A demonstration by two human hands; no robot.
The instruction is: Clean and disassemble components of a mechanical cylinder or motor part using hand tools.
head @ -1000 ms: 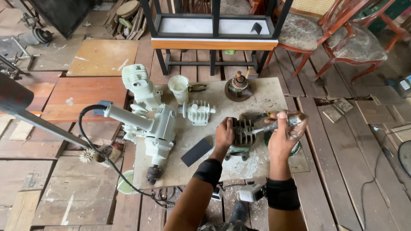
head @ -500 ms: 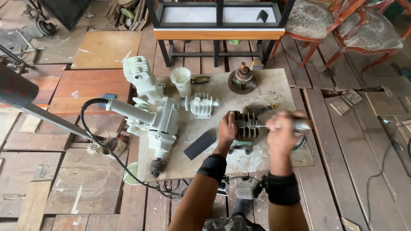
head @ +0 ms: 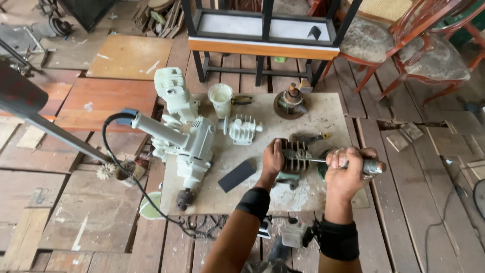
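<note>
Board: the pale work board (head: 333,119) lies flat on the plank floor, dusty, and everything I work on sits on it.
Drill: the big white power drill (head: 194,146) lies at the left side of the board, chuck toward me, its black cord looping off the edge.
Finned block: the dark ribbed engine part (head: 295,155) sits near the middle of the board, just in front of me, well apart from the drill.
Small white casting: a finned white piece (head: 242,129) stands behind it, beside a white cup (head: 221,98).
Black pad: a flat dark rectangle (head: 236,176) lies between the drill and my left arm.
Doing it well: I judge the tool must stay square and in line with the block, and the block must not twist, so I should press down firmly and turn steadily.
Left hand: my left hand (head: 273,159) is closed over the left end of the finned block, pinning it to the board.
Right hand: my right hand (head: 346,169) is fisted tight round the handle of the screwdriver (head: 371,166), whose thin shaft runs into the block.
</note>
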